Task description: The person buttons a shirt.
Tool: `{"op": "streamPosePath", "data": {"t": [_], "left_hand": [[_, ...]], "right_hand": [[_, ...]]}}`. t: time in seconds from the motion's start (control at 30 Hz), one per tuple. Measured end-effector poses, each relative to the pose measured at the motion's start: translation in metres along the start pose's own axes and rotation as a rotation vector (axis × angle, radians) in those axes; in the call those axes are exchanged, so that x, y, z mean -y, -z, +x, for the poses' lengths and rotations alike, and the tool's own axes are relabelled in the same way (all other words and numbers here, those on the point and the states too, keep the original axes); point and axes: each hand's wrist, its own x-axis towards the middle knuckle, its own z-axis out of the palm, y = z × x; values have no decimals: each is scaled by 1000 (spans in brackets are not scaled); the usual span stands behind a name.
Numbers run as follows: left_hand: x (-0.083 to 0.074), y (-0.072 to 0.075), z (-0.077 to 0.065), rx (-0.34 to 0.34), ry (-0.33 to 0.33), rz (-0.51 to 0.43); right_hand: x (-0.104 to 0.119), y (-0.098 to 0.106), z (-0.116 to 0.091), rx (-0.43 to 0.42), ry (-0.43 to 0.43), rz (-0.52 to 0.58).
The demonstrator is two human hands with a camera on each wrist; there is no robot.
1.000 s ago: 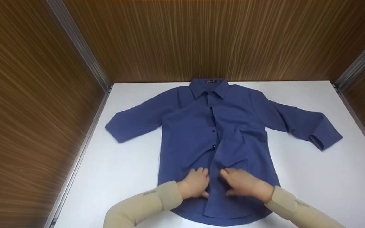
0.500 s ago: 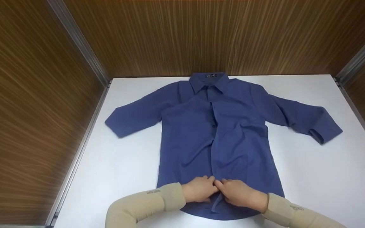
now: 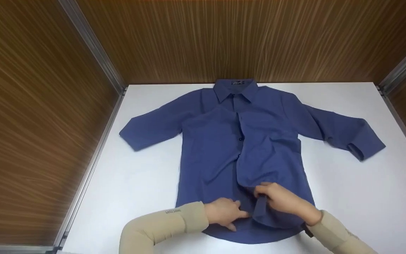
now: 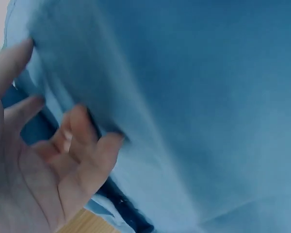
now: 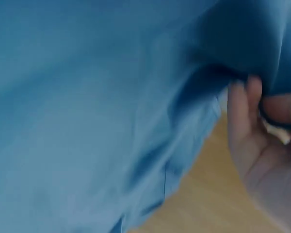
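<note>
A dark blue button-up shirt (image 3: pixel 210 148) lies front up on the white table, collar at the far edge and sleeves spread to both sides. Near the hem, my right hand (image 3: pixel 282 199) pinches the front flap's edge and holds it raised and folded back to the right. The right wrist view shows the thumb and fingers closing on the cloth (image 5: pixel 233 43). My left hand (image 3: pixel 226 211) is low on the shirt's left front panel, fingers extended and spread over the cloth. In the left wrist view, its fingers (image 4: pixel 87 160) are loosely bent beside the placket.
The white table (image 3: pixel 146 176) shows on both sides of the shirt. Wood-grain panels stand at the back (image 3: pixel 245 42) and left (image 3: pixel 30 134), with metal rails (image 3: pixel 93 49) along the corners. The right sleeve (image 3: pixel 361 137) is folded near its cuff.
Both hands came together at the placket near the hem. Since then the right hand has pulled the flap's lower edge up and right, while the left hand has stayed low with its fingers spreading.
</note>
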Motion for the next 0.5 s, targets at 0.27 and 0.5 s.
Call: {"op": "streamPosePath", "data": {"t": [0.27,0.5], "left_hand": [[-6,4,7,-21,-71,46],[-13,14,4,-64,-122,-33]], "right_hand": [[0,36,-13,34,57,297],[9,27,-14,-42,48,199]]}}
